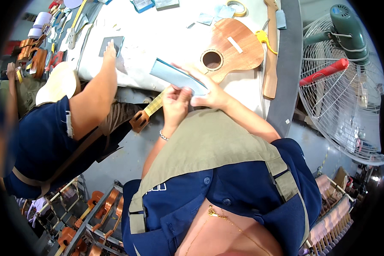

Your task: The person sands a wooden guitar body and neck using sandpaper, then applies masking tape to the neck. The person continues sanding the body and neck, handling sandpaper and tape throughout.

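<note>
A folded light blue sheet (175,77), which looks like sandpaper, is held above the table's near edge. My left hand (176,102) pinches its lower edge between thumb and fingers. At its right end my right hand (207,91) grips it, fingers along the far side and thumb near me. Just beyond lies a wooden ukulele body (239,45), sound hole up, with a pale strip on its top. A neck covered in yellow tape (154,105) runs out below my left hand to a slotted headstock (139,121); my hands and the sheet hide where it joins.
To the left a co-worker's hand (111,50) rests on a dark flat pad (103,48). A loose wooden neck (270,77) lies along the table's right side, near a yellow-handled tool (263,37) and a tape roll (237,7). A large fan (341,85) stands at the right.
</note>
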Tool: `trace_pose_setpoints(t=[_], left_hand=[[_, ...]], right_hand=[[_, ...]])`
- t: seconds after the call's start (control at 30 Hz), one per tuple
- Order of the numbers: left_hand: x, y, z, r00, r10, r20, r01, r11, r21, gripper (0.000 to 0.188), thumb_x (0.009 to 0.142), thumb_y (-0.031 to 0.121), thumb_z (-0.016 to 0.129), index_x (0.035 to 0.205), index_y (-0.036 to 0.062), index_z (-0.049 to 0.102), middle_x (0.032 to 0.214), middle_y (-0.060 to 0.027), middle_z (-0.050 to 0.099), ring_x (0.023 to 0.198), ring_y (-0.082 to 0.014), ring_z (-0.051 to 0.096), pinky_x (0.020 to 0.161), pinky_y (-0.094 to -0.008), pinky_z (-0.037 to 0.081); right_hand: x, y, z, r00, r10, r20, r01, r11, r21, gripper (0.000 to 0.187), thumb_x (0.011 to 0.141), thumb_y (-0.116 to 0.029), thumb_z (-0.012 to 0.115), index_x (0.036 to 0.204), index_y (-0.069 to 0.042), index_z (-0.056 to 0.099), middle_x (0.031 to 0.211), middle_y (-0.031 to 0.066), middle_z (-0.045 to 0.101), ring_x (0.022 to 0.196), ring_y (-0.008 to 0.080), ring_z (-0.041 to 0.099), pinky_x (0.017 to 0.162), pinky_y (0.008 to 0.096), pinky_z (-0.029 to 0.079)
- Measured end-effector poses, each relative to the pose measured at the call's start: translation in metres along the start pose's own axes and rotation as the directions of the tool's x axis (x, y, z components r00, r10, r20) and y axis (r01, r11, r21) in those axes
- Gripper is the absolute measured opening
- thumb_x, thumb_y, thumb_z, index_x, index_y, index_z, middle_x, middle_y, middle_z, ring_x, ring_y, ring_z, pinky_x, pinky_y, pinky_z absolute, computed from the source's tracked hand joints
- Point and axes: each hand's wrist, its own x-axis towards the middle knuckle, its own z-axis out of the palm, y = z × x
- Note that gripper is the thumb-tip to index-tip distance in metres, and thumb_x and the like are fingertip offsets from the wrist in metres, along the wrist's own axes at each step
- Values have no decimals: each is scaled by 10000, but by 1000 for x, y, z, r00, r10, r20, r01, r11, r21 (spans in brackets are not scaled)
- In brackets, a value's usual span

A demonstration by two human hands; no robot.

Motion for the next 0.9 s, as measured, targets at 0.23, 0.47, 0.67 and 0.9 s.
trace_pose_setpoints(t=[0.23, 0.47, 0.67, 0.9], left_hand=[[-23, -31, -48, 797, -603, 17, 589, 772, -239, 439, 924, 410, 481, 1118, 16, 486, 1025, -111, 570, 951, -211, 567, 850, -359, 480], [2, -67, -57, 836, -475, -276, 75, 596, -800, 427, 860, 437, 564, 1050, 62, 491, 1118, -120, 553, 1058, -269, 515, 993, -419, 383], [-1, -53, -65, 873, -181, -454, -220, 685, -695, 448, 841, 479, 535, 986, 56, 510, 1205, -159, 534, 1161, -365, 472, 999, -505, 376], [-88, -2, -36, 725, -73, -685, -413, 750, -517, 474, 836, 490, 538, 1012, 53, 490, 1161, -170, 565, 1160, -371, 483, 973, -497, 416]], right_hand=[[-53, 8, -4, 866, 193, -462, -155, 981, 119, 573, 956, -456, 351, 1288, 8, 399, 1148, 131, 574, 994, 214, 590, 859, 304, 447], [-104, -8, -94, 525, 81, -847, -308, 946, -100, 466, 993, -335, 289, 1338, -21, 299, 1110, 183, 578, 901, 225, 616, 765, 309, 464], [-94, 15, -179, 404, 10, -915, -238, 967, -95, 408, 994, -221, 310, 1351, -29, 267, 1160, 195, 547, 1047, 269, 571, 876, 346, 439], [-65, 44, -186, 656, 272, -704, -304, 949, 84, 422, 989, -216, 317, 1353, -13, 254, 1125, 212, 569, 988, 267, 584, 852, 347, 465]])
